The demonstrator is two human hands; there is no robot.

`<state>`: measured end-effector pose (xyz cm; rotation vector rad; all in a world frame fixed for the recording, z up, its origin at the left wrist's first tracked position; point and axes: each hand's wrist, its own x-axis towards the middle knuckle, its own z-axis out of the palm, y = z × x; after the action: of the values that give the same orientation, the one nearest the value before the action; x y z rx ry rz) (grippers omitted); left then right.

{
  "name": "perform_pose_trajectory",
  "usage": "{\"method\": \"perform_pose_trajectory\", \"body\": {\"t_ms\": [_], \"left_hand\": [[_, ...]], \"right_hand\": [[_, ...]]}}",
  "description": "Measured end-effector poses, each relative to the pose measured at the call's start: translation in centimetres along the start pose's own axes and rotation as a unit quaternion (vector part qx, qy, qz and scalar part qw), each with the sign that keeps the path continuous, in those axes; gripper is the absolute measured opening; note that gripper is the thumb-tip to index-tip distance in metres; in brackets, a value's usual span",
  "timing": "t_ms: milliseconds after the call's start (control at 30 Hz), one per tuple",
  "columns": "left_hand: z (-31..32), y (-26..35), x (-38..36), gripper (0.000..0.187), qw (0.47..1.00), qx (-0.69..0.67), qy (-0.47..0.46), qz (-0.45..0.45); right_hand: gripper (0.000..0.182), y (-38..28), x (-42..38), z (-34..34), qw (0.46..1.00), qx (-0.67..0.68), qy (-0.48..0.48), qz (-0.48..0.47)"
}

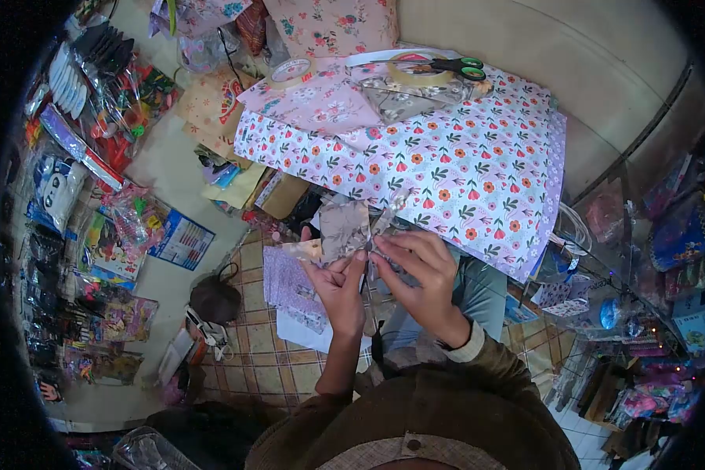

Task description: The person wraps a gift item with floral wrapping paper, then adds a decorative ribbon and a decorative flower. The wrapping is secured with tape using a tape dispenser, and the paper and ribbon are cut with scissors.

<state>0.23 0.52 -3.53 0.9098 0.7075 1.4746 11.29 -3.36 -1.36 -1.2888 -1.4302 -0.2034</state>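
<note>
My left hand (339, 291) is closed on a small flat piece of grey floral wrapping paper (345, 231), folded into a rough square; whether anything lies inside it is hidden. A tan corner sticks out at its left side. At the paper's right edge, my right hand (424, 278) has its fingertips pinched around the lower end of a shiny greyish strip (392, 210), which looks like ribbon or tape. Both hands are close together above my lap, just in front of a big white sheet of flowered wrapping paper (462, 168).
Black-and-green scissors (468, 69) and a tape roll (419, 69) lie on the wrapping paper; a second roll (291, 73) sits left. Packaged goods (121, 235) cover the left counter. Purple patterned paper (290, 286) lies below my left hand. A glass case (627, 227) stands right.
</note>
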Motion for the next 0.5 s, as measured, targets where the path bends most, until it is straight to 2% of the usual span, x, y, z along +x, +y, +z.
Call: {"method": "perform_pose_trajectory", "body": {"t_ms": [267, 500], "left_hand": [[0.43, -0.16, -0.07, 0.085, 0.999, -0.05, 0.003, -0.004], [0.51, 0.02, -0.43, 0.083, 0.999, -0.013, -0.032, 0.008]], "right_hand": [[0.026, 0.01, -0.42, 0.38, 0.997, -0.077, 0.008, -0.015], [0.02, -0.35, -0.35, -0.08, 0.993, -0.113, -0.019, -0.004]]}}
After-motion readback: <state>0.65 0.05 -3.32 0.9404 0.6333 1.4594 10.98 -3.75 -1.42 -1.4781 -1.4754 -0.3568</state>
